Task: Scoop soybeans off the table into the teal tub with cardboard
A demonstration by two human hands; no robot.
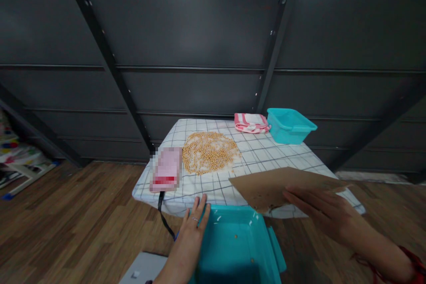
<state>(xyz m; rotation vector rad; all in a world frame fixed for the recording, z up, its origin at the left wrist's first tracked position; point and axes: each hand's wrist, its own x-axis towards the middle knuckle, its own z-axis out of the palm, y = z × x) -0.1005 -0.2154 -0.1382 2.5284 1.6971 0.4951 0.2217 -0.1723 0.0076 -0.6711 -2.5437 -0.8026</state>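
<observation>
My left hand (195, 230) is on the left rim of a turquoise plastic tub (239, 248) below the table's front edge, its fingers pointing forward and its thumb hidden. A couple of small yellow beans lie on the tub's floor. In my right hand (329, 213) is a flat piece of brown cardboard (266, 188), tilted over the front right of the table and the tub's far right corner. Farther back, yellow beans (211, 153) mixed with white powder or grains are spread out on the checked tablecloth (256, 155).
A folded red-and-white striped cloth (251, 123) and a second turquoise tub (288, 128) stand at the back right. A pink, pixelated item (166, 168) lies at the table's left, a black strap (163, 215) hanging below. Dark panels (196, 26) rise behind the table; a grey object (143, 268) sits lower left.
</observation>
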